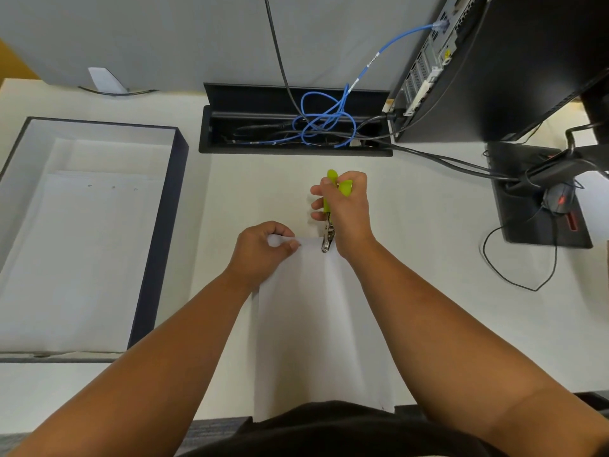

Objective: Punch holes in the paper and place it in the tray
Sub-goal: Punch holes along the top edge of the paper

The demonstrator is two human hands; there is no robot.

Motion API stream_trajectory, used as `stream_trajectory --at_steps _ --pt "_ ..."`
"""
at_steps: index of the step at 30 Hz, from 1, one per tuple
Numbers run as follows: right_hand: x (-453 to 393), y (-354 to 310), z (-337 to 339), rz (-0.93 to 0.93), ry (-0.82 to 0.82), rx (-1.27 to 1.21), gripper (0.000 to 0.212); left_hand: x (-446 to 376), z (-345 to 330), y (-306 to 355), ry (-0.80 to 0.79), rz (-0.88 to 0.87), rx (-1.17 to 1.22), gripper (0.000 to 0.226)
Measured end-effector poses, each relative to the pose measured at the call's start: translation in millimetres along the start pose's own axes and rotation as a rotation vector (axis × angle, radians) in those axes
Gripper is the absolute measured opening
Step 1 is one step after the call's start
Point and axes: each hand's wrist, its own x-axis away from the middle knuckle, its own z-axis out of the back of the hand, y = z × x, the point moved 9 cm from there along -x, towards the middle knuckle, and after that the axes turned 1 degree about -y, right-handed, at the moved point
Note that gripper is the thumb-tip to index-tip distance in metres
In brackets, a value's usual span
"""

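Head view: punching step. Left hand [263, 249] grip pinches paper [316, 324] top edge; right hand [346, 209] clenched on punch [329, 225]. Next: carry paper left of punch into tray [164, 206].

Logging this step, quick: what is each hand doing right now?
Left hand: closed, pinching the paper's top edge.
Right hand: closed on the green hole punch.

1. White paper [316, 324] lies lengthwise at lower centre, top edge lifted.
2. Green-handled hole punch [331, 209] bites that top edge, metal jaws down.
3. Dark-walled tray [164, 225] sits left, holding punched sheets.
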Motion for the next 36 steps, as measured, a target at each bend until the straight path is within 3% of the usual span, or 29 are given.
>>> stream_trajectory --at_steps 4,13,23,36 --pt "4 8 -1 -0.030 -0.004 -0.042 0.036 4 -1 -3 -0.007 0.000 -0.012 0.009" --pt "4 10 -6 -0.018 0.002 -0.018 0.016 9 2 -4 0.003 0.008 -0.030 0.007" --pt "5 6 -6 0.047 0.021 -0.034 0.014 11 3 -4 0.023 0.037 -0.011 0.007" --pt "5 9 -6 -0.008 0.019 -0.111 0.015 12 2 -3 0.014 0.029 0.000 0.007"
